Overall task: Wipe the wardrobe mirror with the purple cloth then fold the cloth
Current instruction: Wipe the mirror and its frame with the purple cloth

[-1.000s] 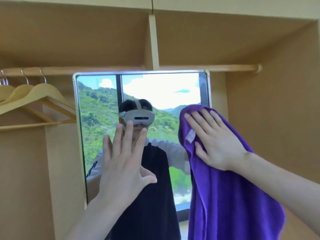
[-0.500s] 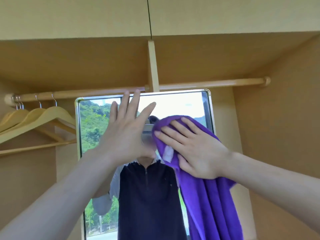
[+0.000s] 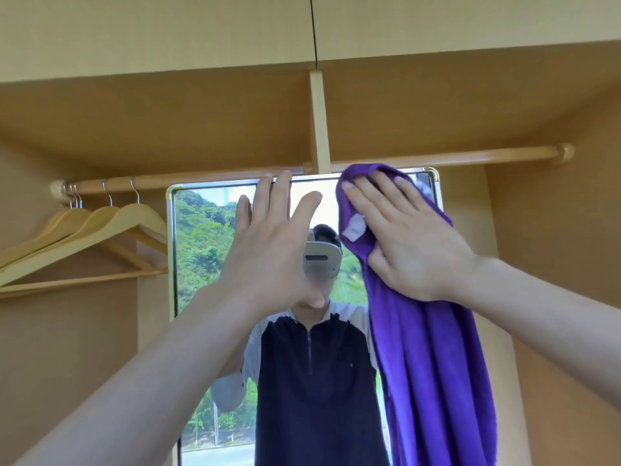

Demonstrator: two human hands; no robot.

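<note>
Right hand (image 3: 413,243) flat on purple cloth (image 3: 433,358) — pressed to mirror (image 3: 205,250) top; left hand (image 3: 272,250) raised, fingers straight

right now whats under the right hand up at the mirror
Under the right hand lies the purple cloth, pressed against the silver-framed wardrobe mirror; the glass beneath is covered.

Tan wood wardrobe interior (image 3: 554,264); wooden rail (image 3: 453,159) across top; wooden hangers (image 3: 100,230) at left.
</note>
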